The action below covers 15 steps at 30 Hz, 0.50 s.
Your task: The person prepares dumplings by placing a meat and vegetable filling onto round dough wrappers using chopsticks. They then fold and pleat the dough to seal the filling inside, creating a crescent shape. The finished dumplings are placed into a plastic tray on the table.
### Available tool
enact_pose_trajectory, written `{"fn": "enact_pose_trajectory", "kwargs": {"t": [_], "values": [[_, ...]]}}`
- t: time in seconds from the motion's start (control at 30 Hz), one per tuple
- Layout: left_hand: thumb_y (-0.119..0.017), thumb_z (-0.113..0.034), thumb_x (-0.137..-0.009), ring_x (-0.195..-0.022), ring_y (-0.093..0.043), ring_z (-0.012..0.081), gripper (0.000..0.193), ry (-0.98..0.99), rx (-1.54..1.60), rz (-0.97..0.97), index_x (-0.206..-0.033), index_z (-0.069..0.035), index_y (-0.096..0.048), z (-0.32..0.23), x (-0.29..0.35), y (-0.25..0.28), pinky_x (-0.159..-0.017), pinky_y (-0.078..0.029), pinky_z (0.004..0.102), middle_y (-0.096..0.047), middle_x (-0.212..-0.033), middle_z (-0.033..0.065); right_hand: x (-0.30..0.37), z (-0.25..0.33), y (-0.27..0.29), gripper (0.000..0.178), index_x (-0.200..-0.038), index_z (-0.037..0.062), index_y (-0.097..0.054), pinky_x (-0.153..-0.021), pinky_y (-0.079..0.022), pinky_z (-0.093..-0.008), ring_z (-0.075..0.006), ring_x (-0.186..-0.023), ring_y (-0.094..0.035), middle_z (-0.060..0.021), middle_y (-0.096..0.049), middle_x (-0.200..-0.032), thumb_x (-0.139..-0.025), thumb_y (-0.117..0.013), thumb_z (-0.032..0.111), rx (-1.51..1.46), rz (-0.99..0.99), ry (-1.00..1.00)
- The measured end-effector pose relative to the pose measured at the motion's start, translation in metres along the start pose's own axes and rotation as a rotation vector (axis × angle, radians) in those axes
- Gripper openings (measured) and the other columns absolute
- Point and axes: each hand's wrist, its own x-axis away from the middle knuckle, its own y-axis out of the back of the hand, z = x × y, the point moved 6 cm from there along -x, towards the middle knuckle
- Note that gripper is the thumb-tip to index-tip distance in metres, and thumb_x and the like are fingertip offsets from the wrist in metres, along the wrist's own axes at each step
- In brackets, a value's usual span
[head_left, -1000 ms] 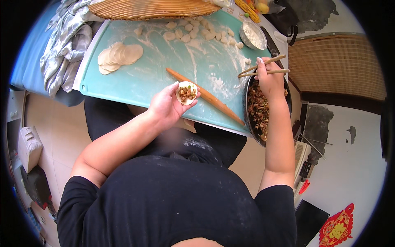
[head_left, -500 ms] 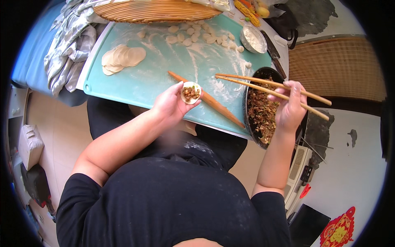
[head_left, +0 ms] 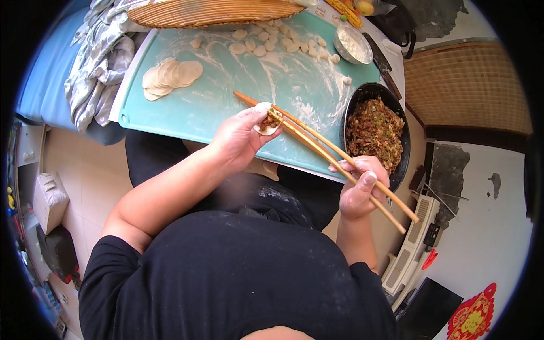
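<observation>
My left hand [head_left: 237, 140] cups a round dumpling wrapper [head_left: 262, 130] with brown, green-flecked filling on it. Long wooden chopsticks [head_left: 317, 143] are gripped in my right hand [head_left: 363, 186], and their tips touch the filling in the wrapper. Under them, a wooden rolling pin [head_left: 246, 98] lies slantwise on the green board, partly hidden by my left hand and the chopsticks. Right of the board, a black pan [head_left: 406, 148] holds a heap of minced filling [head_left: 374, 131]; my right hand is by its near edge.
Stacked wrappers [head_left: 171, 74] lie at the left of the floury green board [head_left: 187, 116]. Several small dough pieces [head_left: 259, 51] are scattered at its far side, before a woven tray [head_left: 215, 16]. A bowl of flour [head_left: 352, 44] and a knife [head_left: 378, 56] sit at the far right.
My right hand has moved left and nearer from over the pan, bringing the chopstick tips onto the wrapper. The left hand still holds the wrapper in about the same place.
</observation>
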Motion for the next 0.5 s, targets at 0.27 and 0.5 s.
{"fn": "enact_pose_trajectory", "kwargs": {"t": [0.27,0.5], "values": [[-0.053,-0.012,-0.086,-0.100,-0.055,0.0190,0.027,0.007,-0.134,-0.015,-0.110,0.001,-0.048,0.001,0.001,0.011,-0.088,-0.046,0.0304,-0.056,-0.107,0.0110,0.014,0.007,0.008,0.031,-0.089,-0.0017,-0.051,-0.054,-0.052,-0.0323,-0.0218,-0.061,-0.058,-0.0141,-0.055,-0.072,-0.092,-0.041,0.028,0.035,-0.046,0.003],[-0.051,-0.018,-0.089,-0.105,-0.053,0.0231,0.033,-0.034,-0.088,-0.045,-0.114,0.001,-0.043,-0.018,0.010,0.031,-0.087,-0.047,0.0310,-0.053,-0.113,0.0148,0.017,-0.028,0.019,0.023,-0.095,-0.0021,-0.050,-0.057,-0.054,-0.0372,-0.0205,-0.067,-0.057,-0.0152,-0.053,-0.082,-0.093,-0.038,0.018,-0.013,-0.109,-0.121]]}}
